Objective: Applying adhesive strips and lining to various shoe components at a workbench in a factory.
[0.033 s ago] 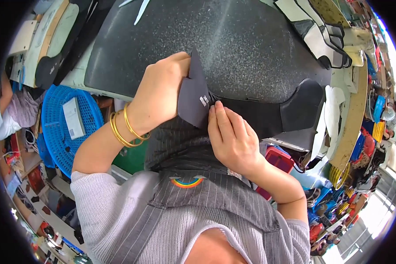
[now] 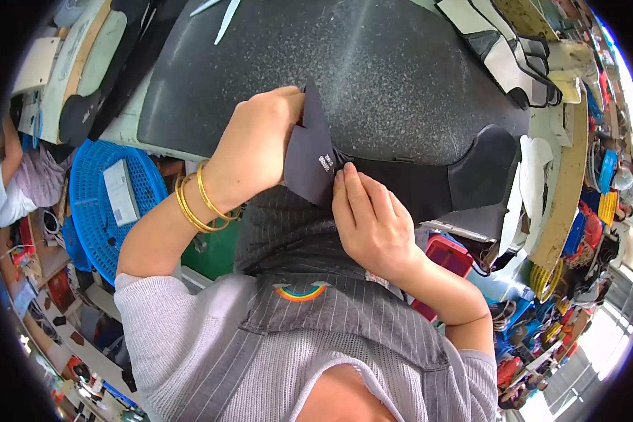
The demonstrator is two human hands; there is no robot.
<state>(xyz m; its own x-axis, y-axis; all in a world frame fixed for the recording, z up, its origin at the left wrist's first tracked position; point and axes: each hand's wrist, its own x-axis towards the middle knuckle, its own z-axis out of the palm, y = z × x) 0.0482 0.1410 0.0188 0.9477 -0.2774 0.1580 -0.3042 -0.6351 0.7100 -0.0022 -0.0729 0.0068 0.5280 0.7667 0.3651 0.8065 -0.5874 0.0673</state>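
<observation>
A black fabric piece stretches along the near edge of the dark tabletop, its rounded end lying to the right. At its left end a folded-up flap with small pale print stands raised. My left hand, gold bangles at the wrist, is closed in a fist round that flap's upper left side. On the same fabric, just right of the fold, rest the fingertips of my right hand. Its fingers are nearly straight and side by side, pressing the cloth; the thumb is hidden.
The worn black tabletop spreads ahead. Open pale scissor-like blades lie at its far edge. Black-and-white padded pieces sit far right, and white cut shapes at the right edge. A blue basket holds a white box at left.
The view has shifted very slightly. Both hands keep the same hold on the black fabric.
</observation>
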